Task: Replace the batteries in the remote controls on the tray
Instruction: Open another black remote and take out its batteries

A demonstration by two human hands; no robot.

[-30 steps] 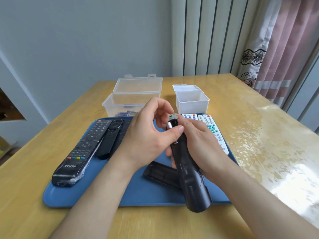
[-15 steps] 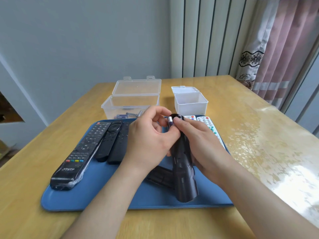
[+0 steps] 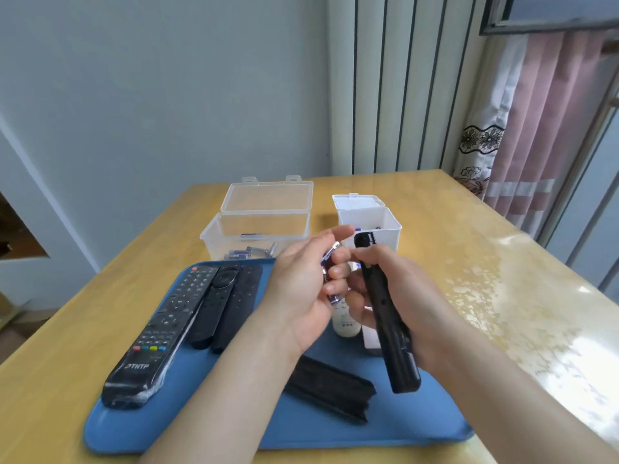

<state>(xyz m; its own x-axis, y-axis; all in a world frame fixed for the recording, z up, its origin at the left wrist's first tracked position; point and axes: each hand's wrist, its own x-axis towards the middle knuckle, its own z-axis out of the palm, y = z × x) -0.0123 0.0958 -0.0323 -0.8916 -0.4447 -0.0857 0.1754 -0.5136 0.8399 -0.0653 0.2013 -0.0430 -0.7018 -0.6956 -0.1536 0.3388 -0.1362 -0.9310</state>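
My right hand [image 3: 398, 296] grips a long black remote [image 3: 385, 316] above the blue tray [image 3: 234, 426], its far end tipped toward the boxes. My left hand [image 3: 301, 289] is just left of it, fingers curled around purple batteries [image 3: 330, 262]. A black battery cover [image 3: 330, 390] lies on the tray under my forearms. Three black remotes lie side by side on the tray's left: a large wrapped one [image 3: 160, 333], a slim one [image 3: 214, 306] and a flat one [image 3: 239, 303]. A white remote [image 3: 345, 324] shows partly between my hands.
Behind the tray stand an open clear box [image 3: 258, 229] with several purple batteries [image 3: 249, 252] and a smaller open white box [image 3: 371, 222]. The wooden table [image 3: 485, 296] stretches to the right, with a wall behind and curtains at far right.
My left hand has drawn away from the remote's far end with batteries in its fingers. The remote has tilted up and moved right. The head view has lifted.
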